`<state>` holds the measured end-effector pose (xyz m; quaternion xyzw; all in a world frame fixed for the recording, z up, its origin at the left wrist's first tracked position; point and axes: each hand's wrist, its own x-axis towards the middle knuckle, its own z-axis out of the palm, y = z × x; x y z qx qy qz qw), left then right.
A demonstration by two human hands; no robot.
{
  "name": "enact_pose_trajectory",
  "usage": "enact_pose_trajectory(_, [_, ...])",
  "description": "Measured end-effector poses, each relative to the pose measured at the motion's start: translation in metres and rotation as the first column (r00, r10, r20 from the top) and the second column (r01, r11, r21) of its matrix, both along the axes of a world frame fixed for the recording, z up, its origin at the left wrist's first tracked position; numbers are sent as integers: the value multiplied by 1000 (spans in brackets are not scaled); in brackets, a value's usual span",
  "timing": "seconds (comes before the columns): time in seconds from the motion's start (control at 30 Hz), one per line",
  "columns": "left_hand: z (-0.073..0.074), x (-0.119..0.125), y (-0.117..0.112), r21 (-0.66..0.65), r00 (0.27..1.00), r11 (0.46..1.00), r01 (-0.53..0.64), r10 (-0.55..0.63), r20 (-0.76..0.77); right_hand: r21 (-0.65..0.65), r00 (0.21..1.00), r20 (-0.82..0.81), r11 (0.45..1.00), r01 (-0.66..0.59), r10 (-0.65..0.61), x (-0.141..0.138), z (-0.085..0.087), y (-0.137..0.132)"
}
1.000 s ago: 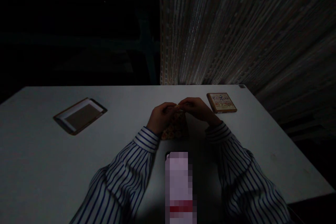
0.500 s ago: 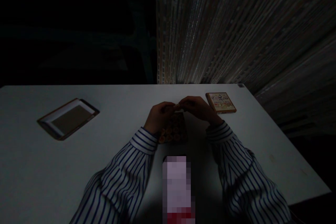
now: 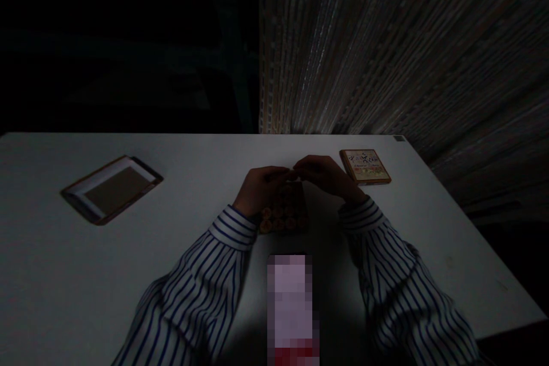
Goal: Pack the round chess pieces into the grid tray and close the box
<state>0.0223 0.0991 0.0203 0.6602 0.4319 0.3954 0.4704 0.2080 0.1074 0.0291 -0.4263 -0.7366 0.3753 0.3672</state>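
In the dim head view, my left hand (image 3: 261, 187) and my right hand (image 3: 322, 174) meet fingertip to fingertip over the far side of a small dark box (image 3: 306, 209). Round wooden game pieces (image 3: 278, 224) with marks on top, like Chinese chess pieces, lie in rows in the box. Both hands have thumb and fingers pinched together. A pale bit shows between the fingertips, too dark and small to name. My left hand covers the box's far left part.
A flat box lid with printed characters (image 3: 369, 166) lies right of my hands. Far left on the white table (image 3: 193, 171) is a brown-edged open tray or lid (image 3: 112, 190). A pixelated upright shape (image 3: 291, 303) stands nearest me. String curtains (image 3: 334, 68) hang behind the table.
My hands stay pinched together above the box, with small finger shifts. The pale bit between the fingertips shows less clearly. The whole view has shifted slightly.
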Motion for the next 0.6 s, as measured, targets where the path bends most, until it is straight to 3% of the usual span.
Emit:
enact_pose_trajectory(0.33, [4,1,-2,-58,999,998,-26,27,18,-52,996,-91,999,8,-13,-4,3,-3])
enact_pose_trajectory(0.6, [3,1,-2,-140,994,990,1,15,112,-39,987,-100,992,120,-123,-7,1,-3])
